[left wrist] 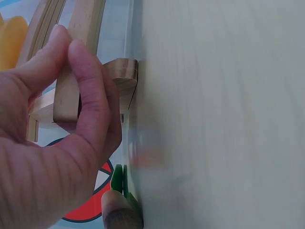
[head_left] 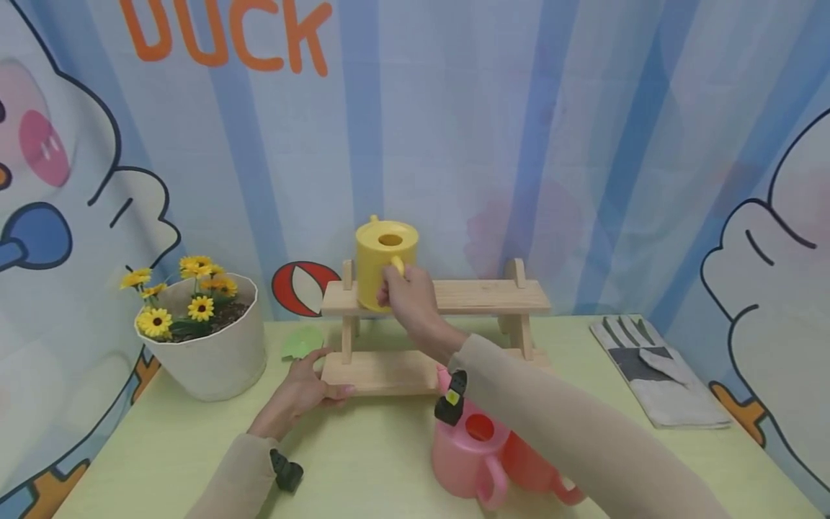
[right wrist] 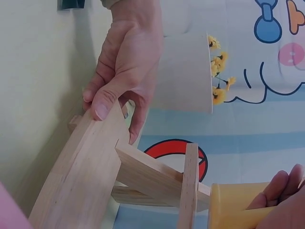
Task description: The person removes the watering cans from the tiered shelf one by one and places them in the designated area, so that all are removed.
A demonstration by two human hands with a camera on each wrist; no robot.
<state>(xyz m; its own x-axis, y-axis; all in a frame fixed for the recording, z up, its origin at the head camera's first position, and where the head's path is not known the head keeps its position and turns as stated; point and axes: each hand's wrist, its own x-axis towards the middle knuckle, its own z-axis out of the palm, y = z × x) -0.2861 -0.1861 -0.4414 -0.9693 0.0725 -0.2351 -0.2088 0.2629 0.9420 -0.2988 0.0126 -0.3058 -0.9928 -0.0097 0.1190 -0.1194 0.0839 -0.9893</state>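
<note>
My right hand point(head_left: 411, 295) grips the handle of a yellow watering can point(head_left: 372, 263), upright at the left end of the upper shelf of a two-tier wooden stand point(head_left: 486, 295). Whether its base touches the board, I cannot tell. On the lower board's left end, my left hand point(head_left: 303, 393) pinches the wood between thumb and fingers, as the left wrist view shows the hand point(left wrist: 90, 95) up close. A pink watering can point(head_left: 460, 461) stands in front of the stand, with a red watering can point(head_left: 528, 465) beside it, partly behind my right sleeve.
At the left is a white pot point(head_left: 214, 364) with yellow flowers point(head_left: 201, 308). A small green-bladed tool point(head_left: 302, 342) with a wooden handle point(left wrist: 116, 207) lies behind my left hand. Folded gloves point(head_left: 661, 375) lie at the right. A printed curtain point(head_left: 441, 144) hangs behind the table.
</note>
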